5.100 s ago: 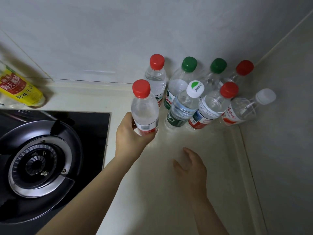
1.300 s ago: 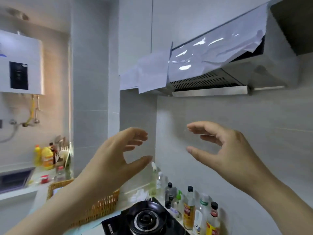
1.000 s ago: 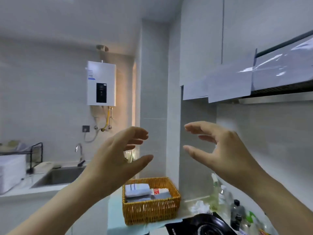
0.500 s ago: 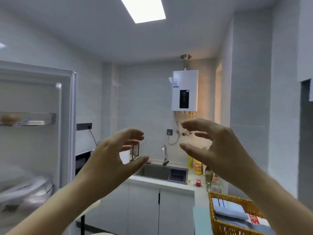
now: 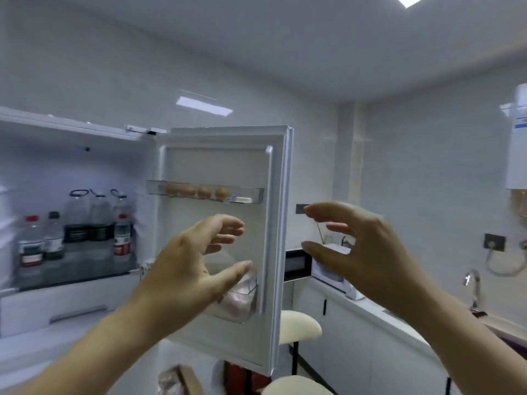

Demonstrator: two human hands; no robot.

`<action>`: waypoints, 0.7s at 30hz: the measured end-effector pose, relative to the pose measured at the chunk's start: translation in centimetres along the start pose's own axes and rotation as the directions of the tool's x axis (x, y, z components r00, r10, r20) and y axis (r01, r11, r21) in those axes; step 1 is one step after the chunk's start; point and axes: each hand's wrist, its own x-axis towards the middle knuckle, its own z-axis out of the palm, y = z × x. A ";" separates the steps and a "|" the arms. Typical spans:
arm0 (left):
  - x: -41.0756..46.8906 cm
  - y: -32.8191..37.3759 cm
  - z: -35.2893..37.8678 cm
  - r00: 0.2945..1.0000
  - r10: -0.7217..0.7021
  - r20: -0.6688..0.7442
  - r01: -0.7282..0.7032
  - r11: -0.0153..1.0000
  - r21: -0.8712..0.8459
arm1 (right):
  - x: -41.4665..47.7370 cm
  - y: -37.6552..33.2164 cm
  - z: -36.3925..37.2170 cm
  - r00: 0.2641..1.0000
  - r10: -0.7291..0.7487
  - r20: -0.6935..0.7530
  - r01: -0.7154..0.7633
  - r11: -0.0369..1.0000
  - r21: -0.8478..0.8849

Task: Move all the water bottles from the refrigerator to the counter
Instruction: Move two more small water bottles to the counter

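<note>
Both hands are empty and held up in front of the open refrigerator (image 5: 85, 155): the left hand (image 5: 196, 269) and the right hand (image 5: 362, 252) are each spread in a wide curl, thumb set apart from the fingers as if shaped for a round body. The water bottles (image 5: 77, 229) stand upright in a cluster on the lit shelf (image 5: 71, 276) at the left, well apart from either hand. The door (image 5: 228, 166) hangs swung out, likely left so for easy reaching, with eggs (image 5: 194, 191) in its upper rack.
</note>
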 end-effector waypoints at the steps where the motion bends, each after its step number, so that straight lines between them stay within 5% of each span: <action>1: -0.4 -0.2 -0.7 0.999 -0.032 -0.012 0.033 0.999 0.042 | 0.5 -0.1 1.1 0.999 -0.026 0.018 0.026 0.999 0.028; 7: -3.8 -1.6 -5.3 0.982 -0.177 -0.072 0.189 0.954 0.231 | 2.2 -2.4 7.1 0.988 -0.136 0.079 0.119 0.974 0.192; 21: -11.0 -4.7 -18.4 0.932 -0.280 -0.231 0.348 0.870 0.351 | 5.3 -14.6 17.1 0.972 -0.236 0.025 0.203 0.882 0.425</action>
